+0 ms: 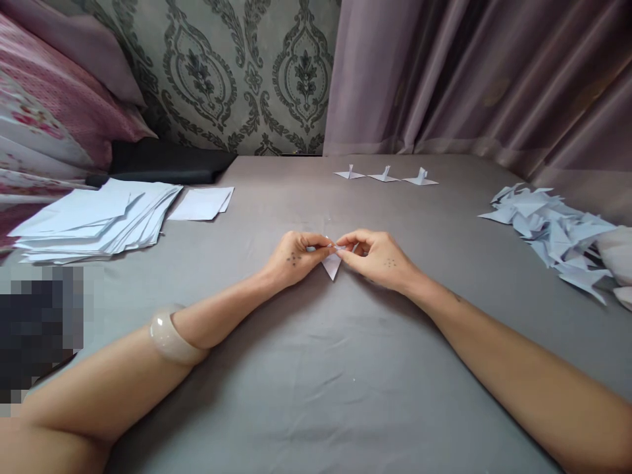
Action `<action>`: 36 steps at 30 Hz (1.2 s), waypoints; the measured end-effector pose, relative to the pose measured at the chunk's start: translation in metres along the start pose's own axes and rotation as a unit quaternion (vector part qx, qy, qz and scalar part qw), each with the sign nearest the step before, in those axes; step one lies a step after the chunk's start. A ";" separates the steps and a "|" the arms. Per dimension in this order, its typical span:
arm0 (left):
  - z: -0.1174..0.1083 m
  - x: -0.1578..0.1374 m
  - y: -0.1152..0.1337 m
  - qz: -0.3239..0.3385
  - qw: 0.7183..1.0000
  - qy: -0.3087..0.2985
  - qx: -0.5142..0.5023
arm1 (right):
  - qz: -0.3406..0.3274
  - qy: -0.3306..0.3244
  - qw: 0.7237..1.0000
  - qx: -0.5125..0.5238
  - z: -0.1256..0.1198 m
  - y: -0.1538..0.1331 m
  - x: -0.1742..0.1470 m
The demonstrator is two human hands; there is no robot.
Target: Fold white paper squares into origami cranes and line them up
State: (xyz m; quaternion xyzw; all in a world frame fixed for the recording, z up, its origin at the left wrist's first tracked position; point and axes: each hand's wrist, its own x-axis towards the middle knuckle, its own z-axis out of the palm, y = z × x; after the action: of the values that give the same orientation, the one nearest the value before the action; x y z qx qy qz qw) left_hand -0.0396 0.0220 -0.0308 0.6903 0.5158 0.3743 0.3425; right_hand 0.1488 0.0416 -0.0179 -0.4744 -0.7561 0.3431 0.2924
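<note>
A small piece of folded white paper [332, 266] is held between my two hands over the middle of the table, its pointed end toward me. My left hand [300, 258] pinches it from the left with thumb and forefinger. From the right, my right hand [374, 257] pinches the same paper, and the fingertips of both hands nearly meet. The fingers hide the paper's upper part, so its folds there do not show.
A thick stack of white paper sheets [99, 220] lies at the left, beside a smaller pile of white squares [200, 204]. Several folded paper pieces, among them a partly folded one [386, 175], stand in a row at the back. At the right is a heap of folded paper cranes [548, 224].
</note>
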 end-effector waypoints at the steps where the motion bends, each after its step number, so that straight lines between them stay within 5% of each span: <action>1: 0.000 0.000 0.000 0.003 1.000 0.002 0.001 | -0.031 0.008 0.999 -0.020 0.001 -0.001 -0.001; 6: -0.001 -0.001 0.002 0.009 1.000 0.006 0.009 | -0.111 0.029 0.990 -0.086 0.004 -0.001 -0.002; 18: -0.003 -0.001 0.002 0.032 0.988 0.012 0.153 | -0.177 -0.031 0.953 -0.245 0.001 0.001 -0.003; 26: -0.003 -0.001 -0.003 0.026 0.946 0.101 0.306 | -0.142 0.089 0.971 -0.173 0.006 0.006 -0.001; 36: -0.009 -0.007 0.008 -0.010 0.971 0.062 0.231 | -0.110 0.041 0.974 -0.192 0.011 0.008 -0.004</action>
State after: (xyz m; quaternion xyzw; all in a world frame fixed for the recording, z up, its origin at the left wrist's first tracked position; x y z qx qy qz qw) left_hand -0.0452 0.0143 -0.0209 0.7210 0.6152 0.2836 0.1455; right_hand 0.1466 0.0380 -0.0314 -0.4495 -0.8427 0.1370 0.2628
